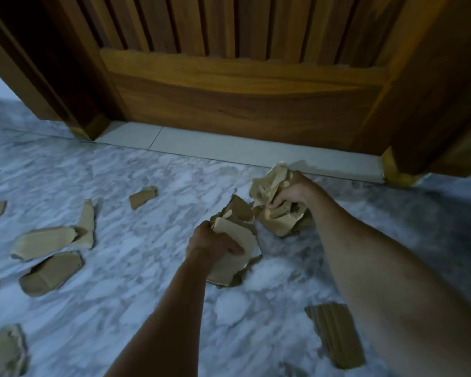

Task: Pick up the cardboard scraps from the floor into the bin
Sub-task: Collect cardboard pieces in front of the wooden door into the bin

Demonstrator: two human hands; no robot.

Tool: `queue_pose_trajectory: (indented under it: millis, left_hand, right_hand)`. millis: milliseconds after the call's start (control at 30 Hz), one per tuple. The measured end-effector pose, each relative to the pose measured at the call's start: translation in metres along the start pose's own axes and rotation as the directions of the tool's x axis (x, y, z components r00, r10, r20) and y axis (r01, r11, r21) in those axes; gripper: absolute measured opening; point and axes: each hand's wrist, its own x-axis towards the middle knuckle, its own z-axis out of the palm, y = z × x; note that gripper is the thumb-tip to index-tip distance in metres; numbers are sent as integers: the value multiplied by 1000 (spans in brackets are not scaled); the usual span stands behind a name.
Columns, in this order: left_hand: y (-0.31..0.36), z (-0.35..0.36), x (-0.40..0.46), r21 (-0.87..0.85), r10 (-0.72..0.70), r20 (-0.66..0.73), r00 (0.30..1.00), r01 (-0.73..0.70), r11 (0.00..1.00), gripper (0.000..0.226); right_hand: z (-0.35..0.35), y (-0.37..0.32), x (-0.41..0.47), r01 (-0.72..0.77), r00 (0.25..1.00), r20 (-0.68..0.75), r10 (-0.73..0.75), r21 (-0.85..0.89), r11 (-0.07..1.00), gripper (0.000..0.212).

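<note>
On the marble floor [120,170] before the wooden door [242,99], each hand should squeeze its bundle firmly so no scrap slips on the way to the bin, which is not in view. The left hand [210,244] grips flat cardboard scraps [237,257] under curled fingers; the right hand [294,193] clutches a crumpled bunch [269,186]. Loose pieces [46,240] lie well apart to the left.

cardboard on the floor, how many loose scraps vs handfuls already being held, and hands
Loose cardboard scraps fully in view on the floor: 6, e.g. the small scrap and the corrugated scrap; edge slivers not counted.
Held bundles: 2, left bundle, right bundle.
Hands: 2, left hand, right hand.
Total: 10
</note>
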Motion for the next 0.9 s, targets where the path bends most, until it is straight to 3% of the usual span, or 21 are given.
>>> queue_pose_trajectory:
  millis: [100, 200, 233, 333, 433, 500, 567, 633, 700, 767, 833, 900]
  left_hand:
    - [-5, -4, -6, -134, -23, 31, 999, 27, 991, 71]
    - [-10, -17, -25, -225, -62, 58, 996, 73, 972, 36]
    - [-14, -23, -33, -243, -73, 67, 995, 88, 966, 30]
    - [-26, -47, -60, -293, -109, 78, 991, 128, 948, 23]
    - [-44, -65, -77, -231, -142, 151, 978, 175, 957, 39]
    - [-65, -60, -92, -134, -85, 179, 980, 110, 985, 55]
    - [-90, -48, -96, 40, 0, 112, 994, -4, 999, 84]
    - [-111, -37, -91, 122, -27, 74, 997, 18, 992, 104]
    - [-109, -34, -97, 154, -93, 40, 995, 86, 984, 96]
    - [-98, -35, -114, 166, -93, 41, 995, 85, 982, 94]
    - [-96, -37, -115, 155, -99, 42, 994, 92, 984, 93]
    - [-91, -37, -117, 186, -105, 46, 993, 95, 978, 88]
  right_hand:
    - [8, 7, -7, -71, 995, -62, 73, 28, 997, 78]
    - [16, 22, -17, -92, 985, -143, 97, 40, 995, 120]
    - [18, 28, -21, -70, 984, -159, 81, 77, 995, 114]
    - [15, 31, -60, 10, 979, -197, 46, 275, 961, 70]
    - [2, 39, -105, 48, 981, -184, 62, 537, 842, 46]
    - [-5, 52, -139, 23, 992, -117, 56, 584, 812, 42]
    - [-7, 68, -175, -8, 998, -43, 35, 510, 860, 38]
    - [1, 83, -201, -73, 997, 25, 69, 409, 910, 33]
    - [17, 102, -214, -164, 986, 86, 143, 340, 926, 34]
    - [38, 122, -220, -206, 978, 59, 198, 183, 961, 39]
    - [59, 140, -218, -237, 971, -30, 239, 41, 971, 59]
    - [69, 149, -209, -267, 961, -66, 267, 9, 964, 81]
